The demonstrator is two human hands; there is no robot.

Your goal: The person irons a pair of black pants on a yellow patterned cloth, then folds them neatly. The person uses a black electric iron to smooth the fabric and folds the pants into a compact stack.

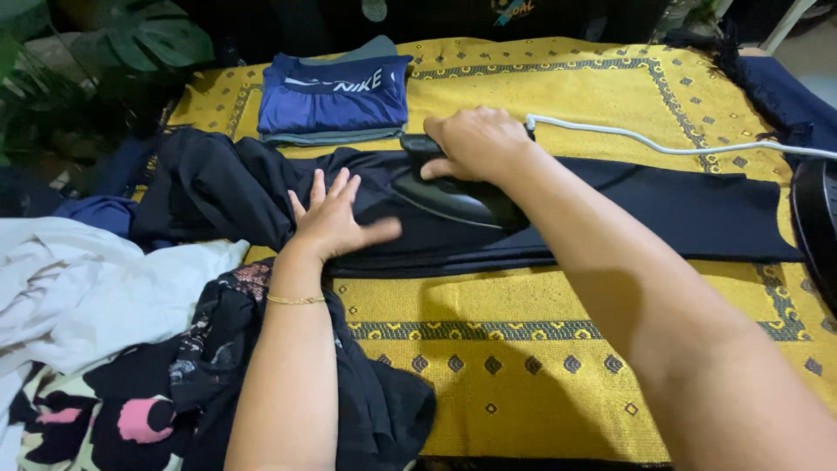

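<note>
A white cloth (78, 288) is lying bunched to the left of the yellow mat (540, 366), and a floral garment (113, 410) in black, pink and cream is spilling below it, off the mat's left edge. A dark patterned garment (375, 410) is hanging over the mat's lower left corner, under the left forearm. Green leaves (131, 39) are showing beyond the mat's far left corner.

On the mat's far left part a folded blue pile (336, 96) is sitting, with a grey layer under it, just beyond the black garment (680, 214). That garment is stretching across the mat's middle from left to right, crumpled at its left end and lying flat towards the right.

The left hand (336, 218) is pressing flat on the black garment left of the mat's centre, fingers spread, thumb pointing right towards the iron; a thin gold bracelet (295, 300) is circling its wrist. Just right of it, the right hand (478, 144) is wrapping closed round the handle of the black iron (449, 199), which is resting on the garment with its tip pointing left. A white cord (663, 146) is running from behind that hand across the mat's far right part. At the mat's right edge a dark rounded object (815, 222) is partly showing; I cannot tell what it is.
</note>
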